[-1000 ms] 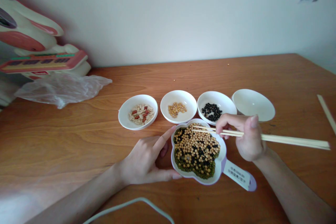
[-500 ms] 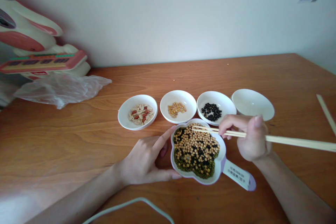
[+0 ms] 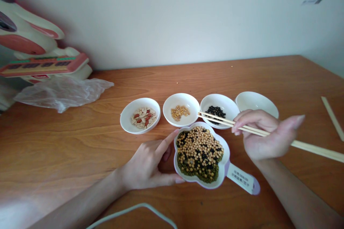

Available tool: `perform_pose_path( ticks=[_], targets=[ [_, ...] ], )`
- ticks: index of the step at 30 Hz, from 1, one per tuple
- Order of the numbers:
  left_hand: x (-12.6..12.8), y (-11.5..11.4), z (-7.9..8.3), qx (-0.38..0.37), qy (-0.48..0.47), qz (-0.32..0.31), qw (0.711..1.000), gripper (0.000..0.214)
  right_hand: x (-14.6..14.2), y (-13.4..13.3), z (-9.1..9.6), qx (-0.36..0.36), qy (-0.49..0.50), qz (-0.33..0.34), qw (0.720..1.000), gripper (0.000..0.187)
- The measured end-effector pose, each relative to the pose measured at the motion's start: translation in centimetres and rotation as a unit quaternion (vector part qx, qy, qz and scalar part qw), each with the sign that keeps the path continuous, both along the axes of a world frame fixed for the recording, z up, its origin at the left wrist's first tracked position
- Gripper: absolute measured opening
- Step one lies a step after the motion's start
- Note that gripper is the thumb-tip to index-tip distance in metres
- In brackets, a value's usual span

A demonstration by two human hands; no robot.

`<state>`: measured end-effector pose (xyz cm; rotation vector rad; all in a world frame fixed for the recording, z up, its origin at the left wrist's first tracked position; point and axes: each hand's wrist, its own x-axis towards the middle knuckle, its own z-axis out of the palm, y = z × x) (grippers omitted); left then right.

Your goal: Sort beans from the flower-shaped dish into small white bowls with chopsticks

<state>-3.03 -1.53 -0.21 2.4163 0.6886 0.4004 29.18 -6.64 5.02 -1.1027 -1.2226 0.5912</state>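
My right hand (image 3: 266, 132) grips a pair of wooden chopsticks (image 3: 317, 150). Their tips hover at the edges of two white bowls, above the flower-shaped scoop; whether a bean is between them is too small to tell. With thumb and forefinger against its rim, my left hand (image 3: 150, 164) holds the white and purple scoop (image 3: 225, 150). Inside lie mixed soybeans (image 3: 200, 137), black beans and green beans. Behind it are a bowl of yellow beans (image 3: 179, 113), a bowl of black beans (image 3: 215, 111) and a bowl of peanuts and pale seeds (image 3: 144, 118).
A fourth white bowl (image 3: 255, 101) stands at the right, partly behind my right hand. Farther right lies a wooden stick (image 3: 332, 118). At the left are a plastic bag (image 3: 64, 93) and a toy keyboard (image 3: 45, 65). A pale cable (image 3: 134, 207) curves along the front.
My right hand has lifted the chopsticks out of the scoop, and their tips now sit higher, near the bowls of yellow and black beans. My left hand stays on the scoop.
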Motion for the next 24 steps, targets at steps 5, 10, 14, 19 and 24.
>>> perform_pose_path(
  ticks=[5, 10, 14, 19, 24],
  targets=[
    [0.0, 0.0, 0.2, 0.002, 0.004, 0.0, 1.0, 0.115, -0.6, 0.3, -0.3, -0.027, -0.016, 0.019, 0.999, 0.078],
    [0.0, 0.0, 0.2, 0.008, -0.002, -0.001, 1.0, 0.115, 0.0, 0.1, 0.1, -0.016, -0.018, 0.015, 1.0, 0.076],
    [0.0, 0.0, 0.2, 0.016, -0.001, -0.001, 1.0, 0.115, 1.1, -0.4, 0.7, -0.005, -0.082, 0.034, 0.996, 0.079],
    [0.1, 0.0, 0.3, 0.007, 0.004, -0.001, 1.0, 0.117, 1.7, -0.5, 1.2, -0.002, -0.213, 0.084, 0.973, 0.085],
    [0.2, 0.0, 0.5, 0.007, 0.006, 0.001, 1.0, 0.114, 1.3, -0.1, 0.5, -0.043, -0.217, 0.099, 0.97, 0.089]
  ],
)
